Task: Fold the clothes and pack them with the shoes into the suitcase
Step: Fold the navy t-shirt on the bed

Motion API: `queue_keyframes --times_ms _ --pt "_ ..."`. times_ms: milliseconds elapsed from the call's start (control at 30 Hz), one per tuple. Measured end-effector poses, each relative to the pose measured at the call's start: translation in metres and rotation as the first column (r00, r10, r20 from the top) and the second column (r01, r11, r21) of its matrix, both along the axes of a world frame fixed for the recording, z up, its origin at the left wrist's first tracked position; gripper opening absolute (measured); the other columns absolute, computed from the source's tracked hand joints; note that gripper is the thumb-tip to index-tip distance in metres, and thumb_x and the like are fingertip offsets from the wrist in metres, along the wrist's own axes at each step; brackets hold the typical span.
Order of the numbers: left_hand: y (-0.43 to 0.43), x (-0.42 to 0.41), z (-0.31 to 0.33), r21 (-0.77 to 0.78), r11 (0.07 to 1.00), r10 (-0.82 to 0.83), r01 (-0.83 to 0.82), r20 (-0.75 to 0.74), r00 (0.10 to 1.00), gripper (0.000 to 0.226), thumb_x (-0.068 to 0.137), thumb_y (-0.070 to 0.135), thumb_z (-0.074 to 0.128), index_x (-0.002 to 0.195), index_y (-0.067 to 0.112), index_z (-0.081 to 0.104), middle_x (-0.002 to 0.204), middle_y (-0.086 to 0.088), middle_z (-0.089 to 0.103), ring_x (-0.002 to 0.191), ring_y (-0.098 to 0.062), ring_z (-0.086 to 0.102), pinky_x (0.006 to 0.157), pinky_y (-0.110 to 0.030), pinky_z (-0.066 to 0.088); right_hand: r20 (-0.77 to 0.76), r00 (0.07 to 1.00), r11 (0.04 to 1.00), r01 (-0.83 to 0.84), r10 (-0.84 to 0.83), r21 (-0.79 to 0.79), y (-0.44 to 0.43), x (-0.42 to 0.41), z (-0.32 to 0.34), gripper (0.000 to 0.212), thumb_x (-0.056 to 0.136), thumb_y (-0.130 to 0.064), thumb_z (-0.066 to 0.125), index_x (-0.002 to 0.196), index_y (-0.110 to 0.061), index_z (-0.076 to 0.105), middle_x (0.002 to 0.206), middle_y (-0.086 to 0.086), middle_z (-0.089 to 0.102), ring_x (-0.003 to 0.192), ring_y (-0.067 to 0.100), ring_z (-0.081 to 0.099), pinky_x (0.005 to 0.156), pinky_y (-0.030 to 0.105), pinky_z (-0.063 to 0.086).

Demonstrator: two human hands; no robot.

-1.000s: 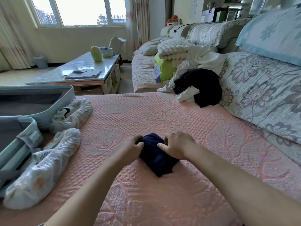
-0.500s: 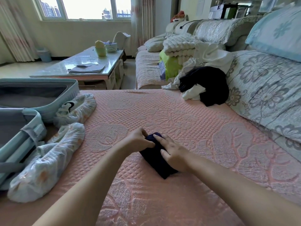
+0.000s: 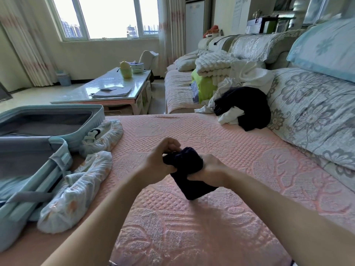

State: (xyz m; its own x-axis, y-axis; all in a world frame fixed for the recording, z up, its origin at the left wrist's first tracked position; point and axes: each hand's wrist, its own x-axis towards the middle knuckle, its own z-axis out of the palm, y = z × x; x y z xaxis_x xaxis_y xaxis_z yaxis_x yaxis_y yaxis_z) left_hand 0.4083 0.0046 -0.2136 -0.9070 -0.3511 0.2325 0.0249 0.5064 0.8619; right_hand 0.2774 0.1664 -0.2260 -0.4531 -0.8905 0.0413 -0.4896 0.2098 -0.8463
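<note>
Half a second ago I pressed the folded navy garment flat. Now my left hand and right hand grip it, fingers curled round, raising it off the pink quilted cover. I judge it ready for the open suitcase at nine o'clock, beside the bagged shoes. Unfolded clothes wait at two o'clock, with the window at twelve.

Two wrapped shoes, one suitcase

Bright daylight floods in from the window, blown out white. Glare sheens the tabletop. Wide-angle distortion bends the edges; soft shadows.
</note>
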Motion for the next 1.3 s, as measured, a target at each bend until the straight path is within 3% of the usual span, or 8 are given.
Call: queue_keyframes --times_ms 67,167,300,467,633,800,1133,1300 --pt "-0.003 0.007 0.009 -0.043 0.998 -0.042 0.042 0.005 0.999 0.072 0.070 -0.026 0.061 0.110 0.033 0.051 0.103 0.000 0.063 0.094 -0.006 0.063 0.073 -0.025 0.053 -0.355 0.933 0.997 0.033 -0.053 -0.062 -0.004 0.003 -0.002 0.020 0.080 -0.024 0.072 0.096 -0.029 0.061 0.085 -0.010 0.065 0.077 0.007 0.061 0.068 0.026 0.050" --pt "-0.007 0.016 0.014 -0.045 0.997 -0.057 0.059 0.044 0.997 0.066 0.078 -0.027 0.052 0.112 0.029 0.050 0.101 -0.004 0.066 0.092 -0.017 0.067 0.072 -0.028 0.055 -0.831 0.544 0.993 0.038 -0.116 -0.114 -0.009 0.005 -0.022 0.038 0.075 -0.017 0.068 0.113 -0.022 0.065 0.096 0.000 0.066 0.085 0.022 0.061 0.071 0.036 0.051" --pt "-0.005 0.017 -0.009 -0.286 0.951 0.141 -0.115 0.071 0.987 0.057 0.084 -0.013 0.044 0.110 0.036 0.057 0.120 0.002 0.061 0.110 -0.017 0.062 0.088 -0.032 0.050 -0.934 0.345 0.988 0.093 0.087 0.126 -0.014 0.025 -0.058 0.049 0.069 -0.028 0.075 0.115 -0.017 0.062 0.100 0.005 0.064 0.090 0.028 0.064 0.070 0.041 0.053" --pt "0.014 0.007 -0.041 -0.578 0.815 0.208 0.052 0.376 0.903 0.055 0.102 0.026 0.042 0.155 0.022 0.028 0.163 0.005 0.021 0.149 -0.015 0.018 0.119 -0.028 0.015 -0.751 0.623 0.954 0.025 0.220 0.300 0.000 0.028 -0.055 0.090 0.072 -0.068 0.066 0.144 -0.021 0.038 0.136 0.005 0.044 0.126 0.026 0.041 0.111 0.045 0.034" --pt "0.030 0.005 -0.050 -0.634 0.749 0.160 0.190 0.452 0.878 0.060 0.103 0.038 0.037 0.158 0.024 0.018 0.162 0.003 0.022 0.146 -0.020 0.022 0.119 -0.030 0.018 -0.712 0.680 0.974 -0.011 0.174 0.228 0.019 0.016 -0.037 0.082 0.074 -0.051 0.065 0.146 -0.024 0.037 0.143 0.002 0.036 0.135 0.024 0.032 0.118 0.041 0.028" --pt "0.046 0.019 -0.060 -0.762 0.601 0.168 0.242 0.416 0.894 0.102 0.085 0.071 0.050 0.159 0.014 0.009 0.165 -0.001 0.011 0.151 -0.020 0.006 0.122 -0.034 0.010 -0.634 0.687 0.830 0.080 0.356 0.553 0.021 0.003 -0.039 0.116 0.080 -0.051 0.068 0.158 -0.028 -0.015 0.167 -0.002 -0.016 0.154 0.019 -0.015 0.126 0.041 0.000" --pt "0.030 0.025 -0.061 -0.649 0.724 0.076 0.235 0.414 0.907 0.081 0.083 0.026 0.067 0.153 0.010 0.030 0.156 -0.005 0.033 0.140 -0.022 0.032 0.115 -0.026 0.025 -0.632 0.704 0.863 0.055 0.324 0.503 0.005 0.018 -0.041 0.084 0.092 -0.036 0.062 0.159 -0.027 0.012 0.161 0.001 0.018 0.148 0.023 0.017 0.117 0.041 0.025" --pt "0.000 0.048 -0.029 -0.612 0.769 0.090 0.186 0.391 0.916 0.047 0.081 0.025 0.070 0.125 0.017 0.058 0.115 -0.002 0.062 0.102 -0.020 0.060 0.087 -0.030 0.047 -0.590 0.759 0.930 -0.052 0.274 0.365 -0.009 0.036 -0.029 0.054 0.095 -0.026 0.051 0.147 -0.027 0.035 0.137 0.003 0.047 0.128 0.024 0.044 0.108 0.041 0.037"
